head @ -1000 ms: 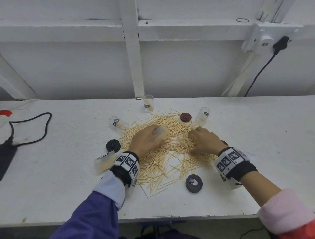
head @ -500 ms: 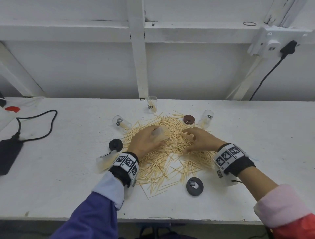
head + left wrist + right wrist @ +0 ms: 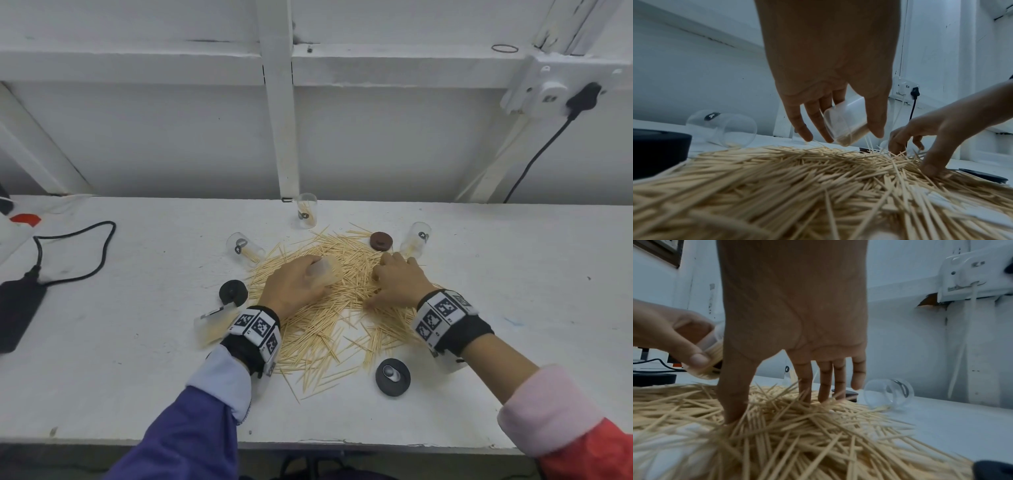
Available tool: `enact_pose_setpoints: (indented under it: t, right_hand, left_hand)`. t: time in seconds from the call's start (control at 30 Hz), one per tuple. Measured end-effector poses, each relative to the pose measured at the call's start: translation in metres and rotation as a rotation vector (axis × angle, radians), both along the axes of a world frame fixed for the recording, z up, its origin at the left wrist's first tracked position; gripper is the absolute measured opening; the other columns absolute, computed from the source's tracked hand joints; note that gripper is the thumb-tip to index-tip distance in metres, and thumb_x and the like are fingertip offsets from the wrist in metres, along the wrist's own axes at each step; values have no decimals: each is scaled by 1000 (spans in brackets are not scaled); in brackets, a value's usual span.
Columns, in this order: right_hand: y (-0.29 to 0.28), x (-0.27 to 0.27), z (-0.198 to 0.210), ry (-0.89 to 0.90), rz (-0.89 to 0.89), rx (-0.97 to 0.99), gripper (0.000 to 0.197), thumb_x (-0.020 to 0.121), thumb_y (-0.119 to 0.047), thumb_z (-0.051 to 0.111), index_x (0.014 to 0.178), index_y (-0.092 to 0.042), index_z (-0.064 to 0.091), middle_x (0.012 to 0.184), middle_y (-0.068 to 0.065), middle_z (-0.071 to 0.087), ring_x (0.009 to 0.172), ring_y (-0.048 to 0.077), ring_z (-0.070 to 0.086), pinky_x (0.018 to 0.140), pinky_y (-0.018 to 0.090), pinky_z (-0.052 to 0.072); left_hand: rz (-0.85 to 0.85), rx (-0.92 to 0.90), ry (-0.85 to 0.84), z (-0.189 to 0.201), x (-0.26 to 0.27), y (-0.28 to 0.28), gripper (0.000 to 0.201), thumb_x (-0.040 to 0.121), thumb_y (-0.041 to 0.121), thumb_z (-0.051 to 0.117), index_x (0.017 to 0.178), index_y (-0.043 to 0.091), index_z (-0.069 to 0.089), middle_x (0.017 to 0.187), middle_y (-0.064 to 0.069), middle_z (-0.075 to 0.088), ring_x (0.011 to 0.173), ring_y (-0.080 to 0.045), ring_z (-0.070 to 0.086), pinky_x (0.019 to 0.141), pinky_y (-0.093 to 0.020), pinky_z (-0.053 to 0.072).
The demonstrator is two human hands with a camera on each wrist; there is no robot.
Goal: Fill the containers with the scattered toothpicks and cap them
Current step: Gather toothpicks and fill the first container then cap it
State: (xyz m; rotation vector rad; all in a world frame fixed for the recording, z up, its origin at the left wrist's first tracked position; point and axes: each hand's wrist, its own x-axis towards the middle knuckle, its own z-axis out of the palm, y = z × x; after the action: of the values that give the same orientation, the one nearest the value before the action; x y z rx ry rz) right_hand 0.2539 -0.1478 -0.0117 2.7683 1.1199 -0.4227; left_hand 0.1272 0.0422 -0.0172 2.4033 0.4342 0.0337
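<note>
A heap of toothpicks [image 3: 318, 329] lies spread on the white table [image 3: 120, 377]. My left hand [image 3: 308, 277] grips a clear container [image 3: 323, 269], tilted mouth-down just above the heap; in the left wrist view the container [image 3: 844, 123] holds some toothpicks. My right hand [image 3: 380, 281] rests open on the heap, and the right wrist view shows its thumb and fingertips [image 3: 733, 415] pressed into the sticks. Other clear containers: one upright at the back [image 3: 306, 215], one lying left [image 3: 245, 249], one lying right [image 3: 414, 239], one lying front left [image 3: 212, 325]. Caps: brown [image 3: 381, 241], black [image 3: 233, 292], black [image 3: 393, 377].
A black power bank [image 3: 17, 308] with its cable [image 3: 78, 240] lies at the far left of the table. A white wall stands right behind the table, with a plugged socket [image 3: 579, 99] at the upper right. The table's front edge [image 3: 308, 442] runs just below my forearms.
My right hand has slid a little left into the heap and its fingers have spread. My left hand keeps the container tilted in the same place.
</note>
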Motion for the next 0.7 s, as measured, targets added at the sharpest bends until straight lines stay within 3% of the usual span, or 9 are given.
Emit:
enact_pose_setpoints:
  t: [0.1, 0.2, 0.3, 0.37, 0.43, 0.53, 0.63, 0.7]
  right_hand:
    - [-1, 1, 0, 58, 26, -37, 76, 70, -68, 67, 125, -19, 50, 127, -1, 46, 122, 21, 40, 108, 46, 27]
    - [-1, 0, 0, 107, 5, -8, 72, 70, -62, 71, 122, -18, 47, 119, -2, 50, 114, 20, 47, 106, 46, 27]
    - [-2, 0, 1, 141, -9, 82, 55, 75, -49, 73, 114, -19, 48, 112, -3, 56, 97, 18, 51, 89, 35, 35]
    - [-2, -1, 3, 156, -30, 146, 54, 76, -43, 74, 116, -21, 46, 111, -3, 59, 90, 17, 51, 79, 31, 36]
    - [-2, 0, 2, 156, -64, 177, 60, 76, -43, 74, 123, -21, 43, 112, -3, 61, 92, 19, 52, 84, 32, 37]
    - [-2, 1, -4, 108, -80, 149, 73, 73, -58, 70, 129, -21, 41, 118, 1, 61, 109, 23, 54, 100, 41, 33]
    - [0, -3, -4, 47, -70, 65, 84, 67, -69, 69, 126, -16, 43, 124, 1, 56, 119, 22, 48, 106, 45, 27]
    - [2, -6, -3, 19, -58, 32, 79, 66, -71, 69, 119, -16, 46, 120, 0, 56, 118, 22, 47, 107, 46, 26]
  left_hand:
    - [-16, 5, -11, -1, 0, 1, 60, 76, 44, 76, 128, 26, 54, 112, 13, 60, 100, -12, 56, 85, -35, 48]
    - [-24, 6, -15, 0, 0, 2, 60, 77, 42, 77, 129, 25, 54, 107, 16, 55, 98, -11, 54, 85, -34, 48]
    - [-36, 16, -16, 0, 1, 3, 59, 77, 42, 77, 129, 25, 55, 106, 16, 54, 97, -10, 53, 84, -33, 47]
    - [-46, 14, -13, -2, 1, 3, 57, 77, 43, 77, 126, 26, 55, 107, 15, 57, 98, -12, 56, 83, -34, 48]
    - [-57, 12, -8, -3, 1, 4, 58, 76, 46, 77, 127, 26, 55, 111, 12, 61, 100, -14, 58, 84, -36, 49]
    - [-63, 16, 1, -3, 2, 4, 59, 76, 46, 77, 127, 26, 55, 114, 10, 62, 101, -15, 58, 86, -38, 50]
    - [-64, 26, 1, -2, 2, 3, 55, 76, 44, 76, 124, 26, 56, 109, 11, 62, 98, -14, 58, 85, -38, 50]
    - [-66, 33, -7, -1, 2, 3, 53, 76, 44, 76, 122, 26, 57, 107, 11, 62, 97, -14, 58, 83, -38, 50]
